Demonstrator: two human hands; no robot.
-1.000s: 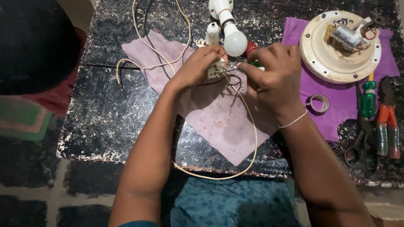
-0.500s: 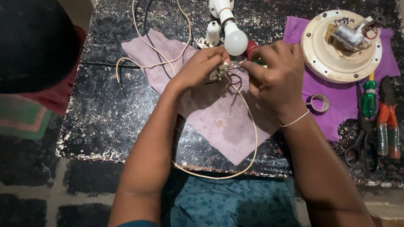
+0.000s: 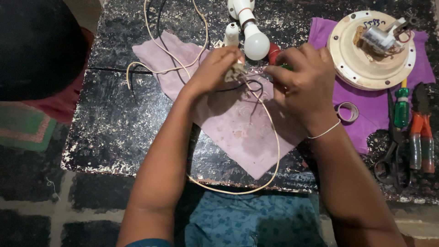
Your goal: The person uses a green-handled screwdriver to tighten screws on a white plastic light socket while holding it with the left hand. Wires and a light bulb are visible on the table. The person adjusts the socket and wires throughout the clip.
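Observation:
My left hand [image 3: 213, 69] pinches a small cream electrical fitting [image 3: 236, 72] above a pale pink cloth [image 3: 238, 123]. A cream cable [image 3: 274, 151] and thin dark wires [image 3: 249, 87] run out of the fitting. My right hand [image 3: 302, 87] is closed on a small tool with a red and green handle [image 3: 274, 54], beside the fitting. A white bulb in its white holder [image 3: 250, 32] lies just behind both hands.
A round cream plate with a small motor [image 3: 371, 48] rests on a purple cloth [image 3: 366, 107] at right. A tape roll [image 3: 348, 111], a green screwdriver [image 3: 401, 106], orange-handled pliers [image 3: 420, 132] and scissors [image 3: 388, 160] lie along the right. Another person's dark head [image 3: 36, 45] is at left.
My hands have drawn slightly apart; the fitting now sits in my left hand alone, and the dark wires hang free between the hands.

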